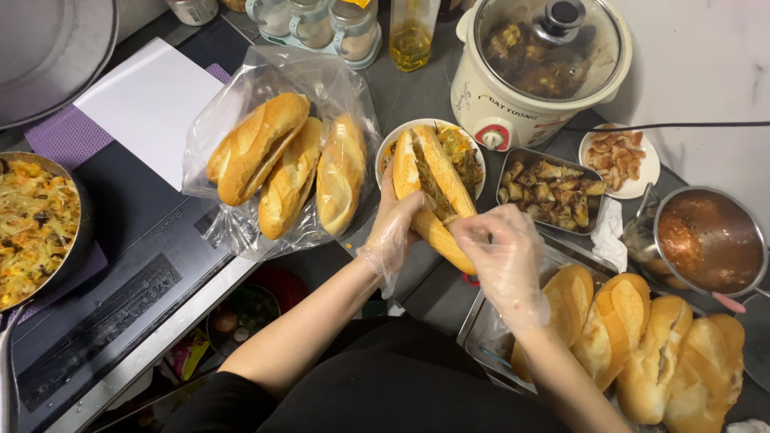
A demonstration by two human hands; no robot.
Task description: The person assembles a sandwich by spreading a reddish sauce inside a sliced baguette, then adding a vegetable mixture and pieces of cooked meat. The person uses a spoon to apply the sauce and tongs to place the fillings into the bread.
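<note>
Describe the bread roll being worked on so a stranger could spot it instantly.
Find the white slow cooker at the counter's back. Just below-left of it a white bowl holds one baguette, gripped by the gloved left hand and right hand. Unlike the other loaves, it is split open and stuffed.

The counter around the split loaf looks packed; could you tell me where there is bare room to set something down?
Free: the white sheet left of the bread bag. Crowded: around the split loaf held by both hands, left hand, right hand.
</note>
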